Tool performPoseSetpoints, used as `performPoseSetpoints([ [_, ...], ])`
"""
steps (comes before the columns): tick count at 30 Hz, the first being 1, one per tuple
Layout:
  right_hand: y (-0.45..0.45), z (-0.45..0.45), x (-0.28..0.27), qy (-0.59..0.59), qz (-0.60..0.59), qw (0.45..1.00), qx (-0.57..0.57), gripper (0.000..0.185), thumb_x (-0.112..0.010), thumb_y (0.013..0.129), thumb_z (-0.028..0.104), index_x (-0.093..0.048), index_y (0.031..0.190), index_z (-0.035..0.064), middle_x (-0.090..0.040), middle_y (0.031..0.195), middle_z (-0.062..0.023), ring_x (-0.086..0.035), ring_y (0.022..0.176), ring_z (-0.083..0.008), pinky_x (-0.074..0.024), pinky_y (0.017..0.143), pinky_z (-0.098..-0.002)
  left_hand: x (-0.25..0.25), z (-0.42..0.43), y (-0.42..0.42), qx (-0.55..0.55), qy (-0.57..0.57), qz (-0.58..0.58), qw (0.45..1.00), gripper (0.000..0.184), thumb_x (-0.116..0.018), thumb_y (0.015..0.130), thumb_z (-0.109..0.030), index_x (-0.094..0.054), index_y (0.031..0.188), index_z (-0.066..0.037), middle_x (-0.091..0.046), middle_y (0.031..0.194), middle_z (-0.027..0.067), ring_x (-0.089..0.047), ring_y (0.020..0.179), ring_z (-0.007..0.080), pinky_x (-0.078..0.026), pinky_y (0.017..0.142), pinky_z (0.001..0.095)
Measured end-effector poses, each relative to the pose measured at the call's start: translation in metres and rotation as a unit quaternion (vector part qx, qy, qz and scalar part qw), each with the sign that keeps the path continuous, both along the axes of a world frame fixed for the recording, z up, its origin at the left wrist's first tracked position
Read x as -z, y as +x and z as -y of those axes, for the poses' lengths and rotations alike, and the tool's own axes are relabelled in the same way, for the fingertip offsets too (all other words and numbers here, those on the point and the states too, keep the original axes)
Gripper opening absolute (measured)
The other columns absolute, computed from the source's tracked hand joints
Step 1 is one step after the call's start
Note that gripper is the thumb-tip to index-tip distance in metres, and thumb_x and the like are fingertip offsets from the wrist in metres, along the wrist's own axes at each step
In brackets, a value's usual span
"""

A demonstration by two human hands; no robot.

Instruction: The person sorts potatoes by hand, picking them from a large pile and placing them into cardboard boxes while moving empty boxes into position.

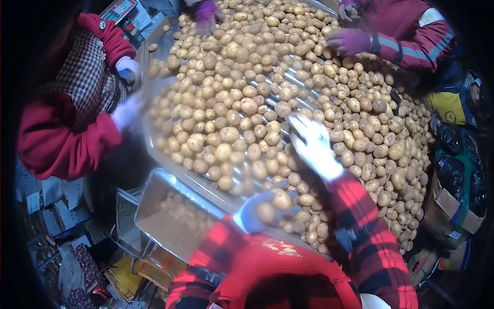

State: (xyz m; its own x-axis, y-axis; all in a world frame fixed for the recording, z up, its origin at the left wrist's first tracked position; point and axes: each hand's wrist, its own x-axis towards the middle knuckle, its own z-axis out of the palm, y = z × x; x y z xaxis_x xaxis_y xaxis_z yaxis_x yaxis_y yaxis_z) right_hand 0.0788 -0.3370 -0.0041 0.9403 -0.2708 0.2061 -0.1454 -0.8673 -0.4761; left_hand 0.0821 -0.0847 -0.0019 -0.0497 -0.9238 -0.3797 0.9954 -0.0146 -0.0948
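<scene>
Potatoes (229, 134) are heaped over a large metal table. Low in the picture, my left hand (250, 210), in a blue glove and smeared by motion, has its palm turned up with two potatoes (280, 199) in it. My right hand (315, 147), in a whitish glove, reaches over the middle of the heap. Its fingers are stretched out and touch the potatoes beside a bare strip of shiny slats (298, 77). Nothing shows in its grip. Both my sleeves are red and black plaid.
A metal chute (164, 216) with potatoes joins the table's near left edge. Co-workers' gloved hands are at the left (127, 110), the back (207, 14) and the right (350, 41). A scale (119, 9) stands back left; a carton with black bags (453, 175) sits right.
</scene>
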Motion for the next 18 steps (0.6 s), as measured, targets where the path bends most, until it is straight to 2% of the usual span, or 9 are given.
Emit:
performPoseSetpoints([
  [3, 0.06, 0.02, 0.053, -0.329, -0.041, 0.942, -0.049, 0.049, -0.053, 0.093, 0.014, -0.056, 0.141, 0.0199, -0.055, 0.141, -0.0143, -0.054, 0.121, -0.0378, -0.0283, 0.114, -0.0591, 0.016, -0.01, -0.013, -0.006, -0.018, -0.04, 0.999, 0.068, -0.057, 0.099, -0.037, -0.03, 0.158, -0.015, -0.036, 0.159, 0.0175, -0.045, 0.138, 0.0418, -0.042, 0.109, 0.058],
  [7, 0.107, 0.03, 0.022, -0.159, -0.161, 0.97, -0.089, 0.039, -0.051, 0.094, 0.015, -0.063, 0.131, 0.0194, -0.064, 0.126, -0.0121, -0.057, 0.118, -0.0357, -0.0353, 0.104, -0.0549, 0.003, -0.024, -0.007, -0.01, -0.009, 0.126, 0.992, 0.068, -0.055, 0.099, -0.045, -0.034, 0.156, -0.016, -0.036, 0.16, 0.0153, -0.042, 0.14, 0.0418, -0.044, 0.106, 0.056],
  [9, 0.086, 0.019, 0.016, -0.079, 0.036, 0.996, -0.026, 0.034, -0.06, 0.09, 0.021, -0.065, 0.122, 0.0113, -0.067, 0.108, -0.0136, -0.062, 0.104, -0.0328, -0.0405, 0.096, -0.0531, 0.02, -0.028, -0.007, -0.177, -0.142, -0.094, 0.969, 0.047, -0.046, 0.105, -0.041, -0.048, 0.142, -0.012, -0.036, 0.161, 0.0106, -0.035, 0.145, 0.0417, -0.041, 0.11, 0.0561],
  [11, 0.04, -0.018, -0.038, 0.075, 0.019, 0.997, -0.033, 0.035, -0.062, 0.089, 0.019, -0.064, 0.122, 0.0071, -0.066, 0.109, -0.0147, -0.062, 0.105, -0.0331, -0.0443, 0.09, -0.0534, 0.035, -0.027, -0.006, -0.201, -0.161, -0.111, 0.96, 0.051, -0.037, 0.105, -0.052, -0.05, 0.142, -0.019, -0.039, 0.158, 0.0076, -0.032, 0.146, 0.0436, -0.036, 0.112, 0.0602],
  [13, -0.017, -0.052, -0.032, -0.099, -0.073, 0.971, -0.206, 0.04, -0.068, 0.085, 0.019, -0.064, 0.122, 0.0034, -0.066, 0.116, -0.0163, -0.063, 0.104, -0.0352, -0.0476, 0.086, -0.053, 0.022, -0.02, -0.003, -0.22, -0.186, -0.108, 0.951, 0.051, -0.044, 0.105, -0.048, -0.047, 0.143, -0.015, -0.046, 0.151, 0.0102, -0.039, 0.143, 0.0365, -0.04, 0.112, 0.0519],
  [14, -0.039, -0.077, -0.051, -0.014, -0.048, 0.979, -0.2, 0.041, -0.066, 0.087, 0.016, -0.063, 0.126, 0.0046, -0.066, 0.118, -0.0176, -0.061, 0.109, -0.0365, -0.0454, 0.095, -0.0509, 0.006, -0.02, 0.005, -0.199, -0.096, 0.222, 0.95, 0.046, -0.05, 0.104, -0.041, -0.051, 0.139, -0.011, -0.052, 0.143, 0.0108, -0.046, 0.137, 0.0313, -0.043, 0.11, 0.0463],
  [15, -0.055, -0.103, -0.07, 0.075, -0.022, 0.977, -0.198, 0.043, -0.065, 0.088, 0.014, -0.063, 0.13, 0.0059, -0.066, 0.121, -0.0188, -0.06, 0.114, -0.0378, -0.0432, 0.104, -0.0487, -0.006, -0.026, 0.01, -0.156, 0.016, 0.527, 0.835, 0.042, -0.055, 0.103, -0.034, -0.054, 0.135, -0.008, -0.058, 0.135, 0.0115, -0.052, 0.131, 0.0262, -0.045, 0.107, 0.0407],
  [17, -0.086, -0.117, -0.077, 0.133, -0.013, 0.969, -0.21, 0.045, -0.066, 0.087, 0.015, -0.062, 0.132, 0.0065, -0.061, 0.134, -0.0177, -0.056, 0.123, -0.0384, -0.0414, 0.107, -0.0498, 0.054, -0.073, -0.021, -0.164, 0.087, 0.636, 0.749, 0.025, -0.063, 0.096, -0.011, -0.062, 0.118, 0.0, -0.067, 0.118, 0.0131, -0.064, 0.111, 0.0237, -0.05, 0.1, 0.0425],
  [18, -0.098, -0.114, -0.068, 0.186, -0.045, 0.958, -0.212, 0.047, -0.067, 0.086, 0.017, -0.062, 0.132, 0.0074, -0.057, 0.141, -0.0166, -0.053, 0.129, -0.037, -0.0395, 0.109, -0.0508, 0.048, -0.094, -0.022, -0.199, 0.028, 0.584, 0.787, 0.027, -0.062, 0.097, -0.014, -0.061, 0.12, 0.0, -0.067, 0.119, 0.0139, -0.064, 0.111, 0.0262, -0.05, 0.101, 0.0451],
])
